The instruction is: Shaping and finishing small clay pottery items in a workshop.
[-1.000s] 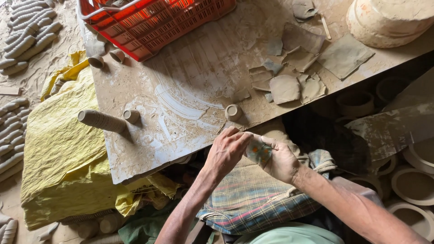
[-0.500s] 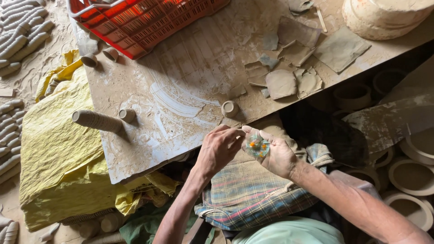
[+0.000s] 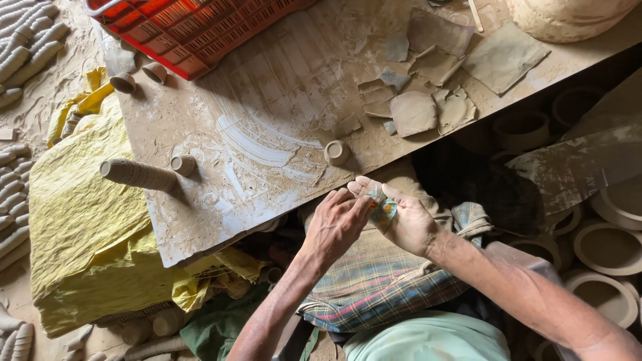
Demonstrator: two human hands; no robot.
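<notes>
Your right hand (image 3: pixel 408 224) now lies palm-up, cradling a small blue-and-orange crinkled wrapper (image 3: pixel 383 208). Your left hand (image 3: pixel 336 224) has closed in, fingertips pinching its edge just below the clay-smeared worktop (image 3: pixel 267 134), so you're working it open.

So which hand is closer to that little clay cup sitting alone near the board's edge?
Right. The right hand lies open just below the small clay cup, fingertips nearest; the left hand sits slightly lower, pinching at the right palm.
</notes>
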